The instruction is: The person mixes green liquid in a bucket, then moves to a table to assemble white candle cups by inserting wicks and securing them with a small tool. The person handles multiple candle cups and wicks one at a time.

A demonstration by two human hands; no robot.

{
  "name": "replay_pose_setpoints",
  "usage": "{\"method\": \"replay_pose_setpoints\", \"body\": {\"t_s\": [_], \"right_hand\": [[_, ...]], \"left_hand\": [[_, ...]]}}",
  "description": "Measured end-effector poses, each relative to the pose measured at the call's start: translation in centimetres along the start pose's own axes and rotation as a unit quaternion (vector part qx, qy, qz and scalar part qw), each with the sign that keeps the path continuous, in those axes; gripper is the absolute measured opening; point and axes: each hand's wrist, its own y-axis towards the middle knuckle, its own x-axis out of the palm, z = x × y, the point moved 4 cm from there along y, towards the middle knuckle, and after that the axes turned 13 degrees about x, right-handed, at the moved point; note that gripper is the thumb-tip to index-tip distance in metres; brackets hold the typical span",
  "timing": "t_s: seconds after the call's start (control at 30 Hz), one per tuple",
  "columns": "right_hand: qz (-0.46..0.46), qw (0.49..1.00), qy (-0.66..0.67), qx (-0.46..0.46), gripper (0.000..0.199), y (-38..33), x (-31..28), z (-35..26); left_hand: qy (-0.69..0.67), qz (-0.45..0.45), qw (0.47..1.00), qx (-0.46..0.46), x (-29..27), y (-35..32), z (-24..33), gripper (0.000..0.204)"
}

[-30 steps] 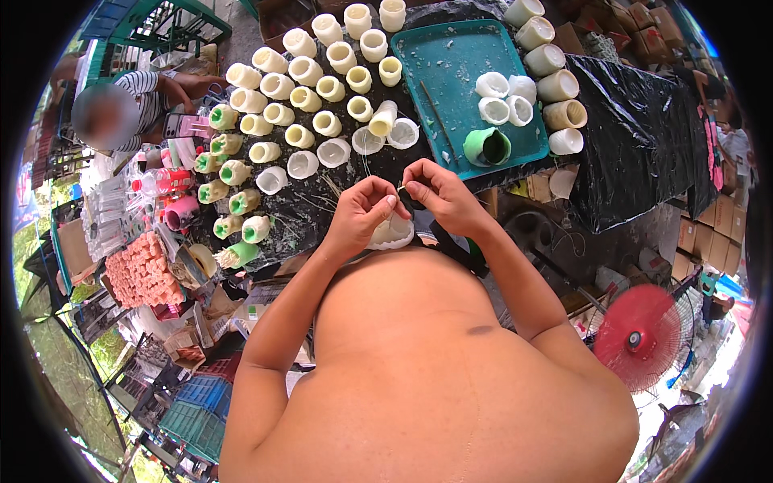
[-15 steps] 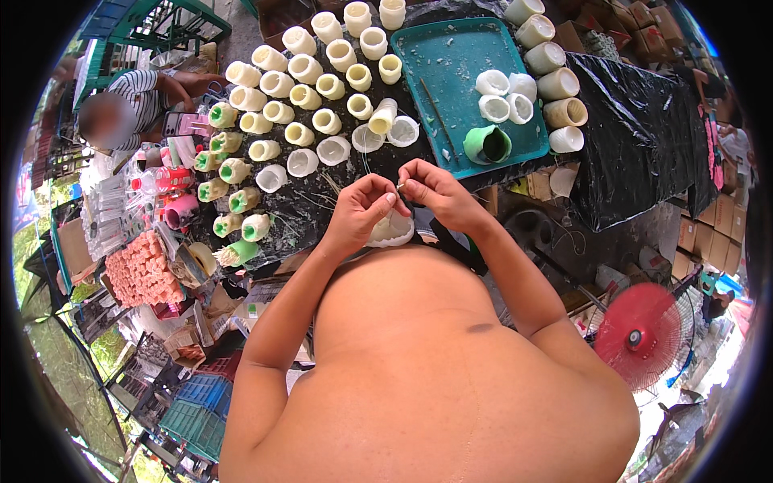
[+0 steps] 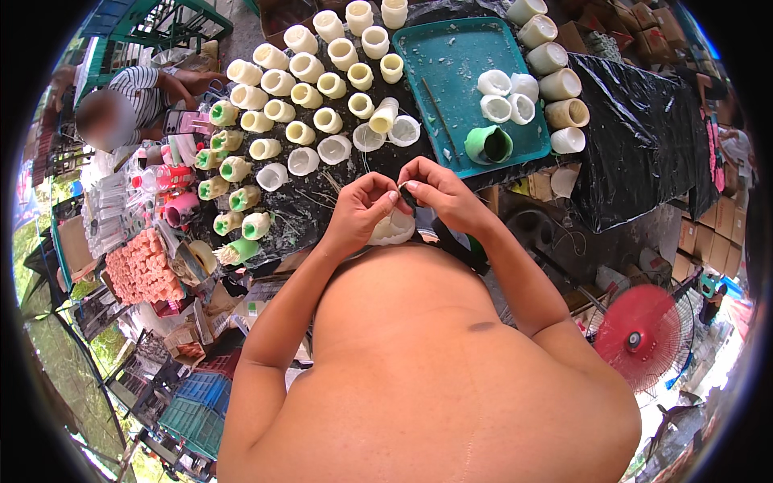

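Close to my belly, my left hand [image 3: 362, 213] and my right hand [image 3: 439, 193] meet fingertip to fingertip. Both pinch what looks like a thin strand [image 3: 403, 185], too small to make out well. Just under the fingers sits a whitish cup-shaped piece [image 3: 392, 230], partly hidden by my hands. Beyond them on the black-covered table stand several cream hollow cylinders [image 3: 342, 55] in rows. Nearest my hands are translucent white cups [image 3: 333, 150], and one cylinder [image 3: 382, 116] leans across two of them.
A teal tray [image 3: 427, 56] holds four-sided-looking white cups [image 3: 495, 109], a green cup [image 3: 488, 145] and a thin stick [image 3: 439, 121]. More cylinders [image 3: 566, 113] line its right side. Green-tinted pieces [image 3: 236, 169] stand left. A red fan [image 3: 636, 338] is at right; a person [image 3: 141, 101] sits far left.
My hands stay together in nearly the same place. The fingers of my right hand have shifted slightly at the strand. The view has moved a little; the objects on the table keep their places.
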Motion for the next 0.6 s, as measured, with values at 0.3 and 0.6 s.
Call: {"method": "replay_pose_setpoints", "body": {"t_s": [0.3, 0.6], "right_hand": [[-0.033, 0.997, 0.062, 0.008, 0.013, 0.3, 0.8, 0.3], [-0.054, 0.978, 0.203, 0.016, 0.012, 0.7, 1.8, 1.8]], "left_hand": [[0.008, 0.007, 1.000, 0.012, -0.1, 0.0, 0.1, 0.012], [0.016, 0.018, 1.000, 0.008, -0.4, 0.0, 0.2, 0.016]]}}
